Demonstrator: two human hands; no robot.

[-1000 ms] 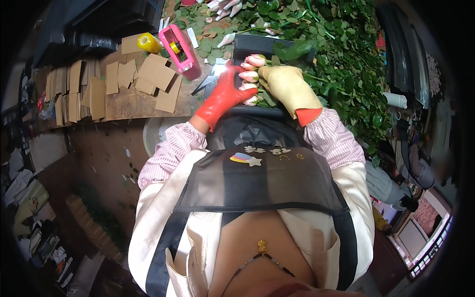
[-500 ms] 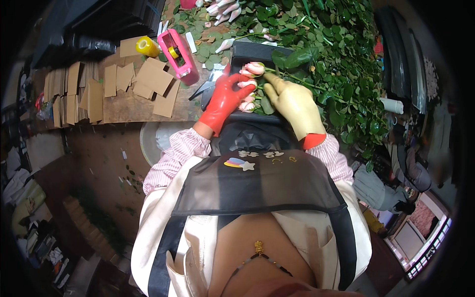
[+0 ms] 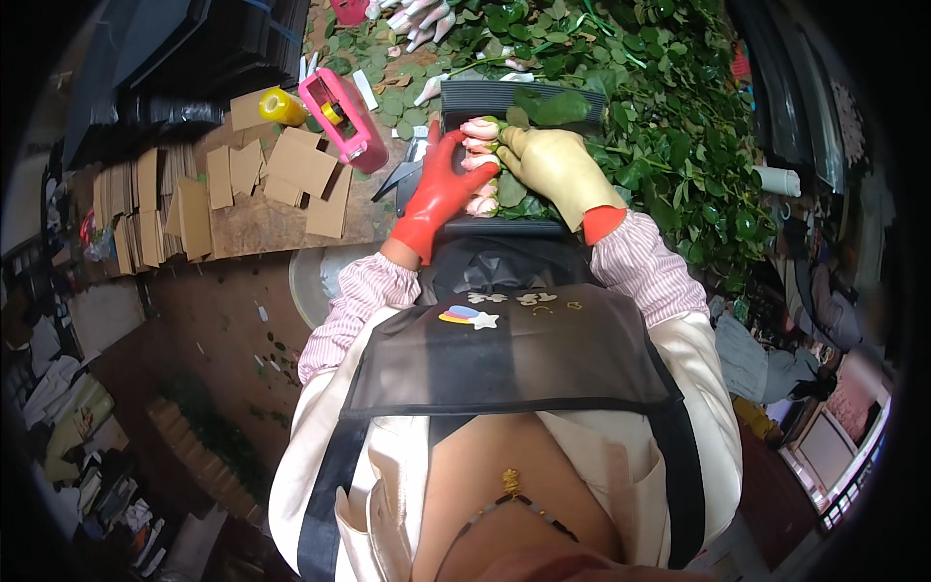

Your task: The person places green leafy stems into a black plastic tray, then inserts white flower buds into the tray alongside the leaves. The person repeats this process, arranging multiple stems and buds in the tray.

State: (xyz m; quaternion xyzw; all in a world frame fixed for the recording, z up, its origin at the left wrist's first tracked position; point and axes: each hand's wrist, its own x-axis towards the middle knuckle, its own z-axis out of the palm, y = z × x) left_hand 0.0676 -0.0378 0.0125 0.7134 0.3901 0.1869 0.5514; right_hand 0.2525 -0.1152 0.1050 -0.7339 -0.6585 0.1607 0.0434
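Note:
Several pink roses (image 3: pixel 482 206) lie with their heads stacked in a column on a black ribbed sheet (image 3: pixel 524 95). My left hand (image 3: pixel 436 194), in a red rubber glove, rests against the heads from the left, thumb and fingers spread along them. From the right, my right hand (image 3: pixel 562 173), in a cream glove over a red one, pinches just below the uppermost head; its fingertips partly cover the stem there. Green rose leaves stick out beneath that hand. Beside the red glove lies a pair of scissors (image 3: pixel 398 177), partly hidden by it.
A pink tape dispenser (image 3: pixel 361 136), a yellow tape roll (image 3: pixel 281 107) and cardboard pieces (image 3: pixel 299 167) lie on the left. Black sheets (image 3: pixel 208 48) are stacked behind them. Leafy stems (image 3: pixel 669 145) heap up at right, with wrapped rose buds (image 3: pixel 422 19) at the back.
My right hand has shifted slightly left and up, closer to the rose heads. The heads now sit in a tighter, straighter column. My left hand stays against them.

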